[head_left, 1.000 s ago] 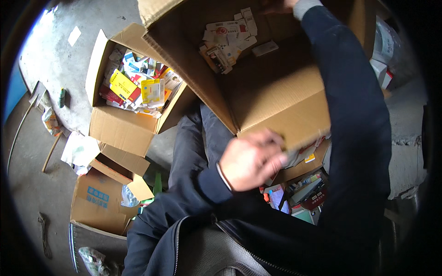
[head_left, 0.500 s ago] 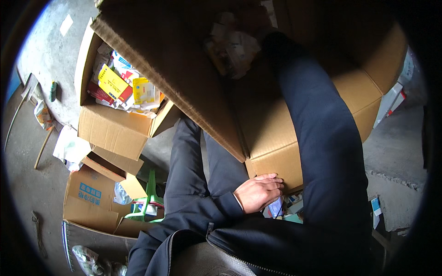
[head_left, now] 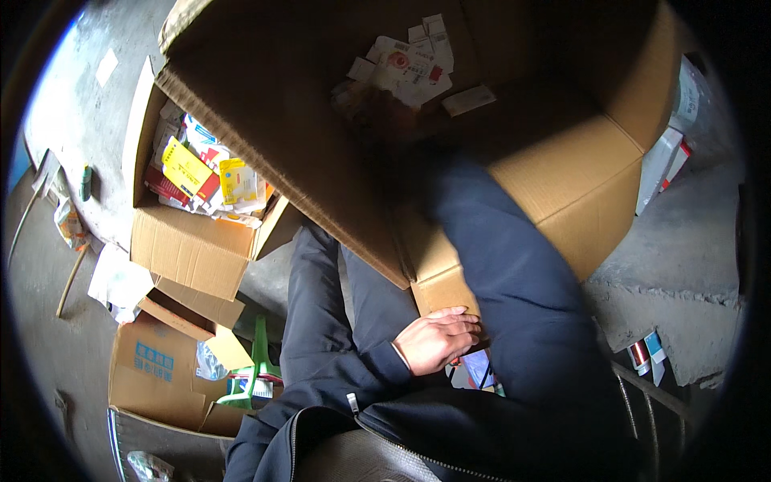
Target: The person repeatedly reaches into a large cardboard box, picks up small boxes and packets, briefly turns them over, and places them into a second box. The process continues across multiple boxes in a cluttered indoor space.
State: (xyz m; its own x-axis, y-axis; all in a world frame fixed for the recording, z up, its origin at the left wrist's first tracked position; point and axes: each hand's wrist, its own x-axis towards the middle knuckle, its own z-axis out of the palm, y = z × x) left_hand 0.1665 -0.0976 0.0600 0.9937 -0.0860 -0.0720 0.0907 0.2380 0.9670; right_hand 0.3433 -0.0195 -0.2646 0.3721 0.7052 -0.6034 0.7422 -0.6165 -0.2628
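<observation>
A large open cardboard box (head_left: 562,173) is tilted toward me above my lap. My left hand (head_left: 438,341) lies on its near lower edge, fingers together and stretched over the cardboard. My right arm reaches deep inside the box, where my right hand (head_left: 384,112) is dark and smeared by motion, so its fingers do not show clearly. Just beyond that hand lie several flattened small cartons (head_left: 409,68), mostly white with red marks. A single white carton (head_left: 468,100) rests apart from them to the right.
To the left stands a smaller cardboard box (head_left: 189,245) full of flattened packages, with a yellow carton (head_left: 186,166) on top. Below it, another open box (head_left: 128,361) sits by a green plastic frame (head_left: 259,353). A concrete ledge (head_left: 675,265) lies at the right.
My right hand has drawn back toward me and leftward inside the box, uncovering the white cartons. My left hand stays on the box edge. The whole view has shifted slightly.
</observation>
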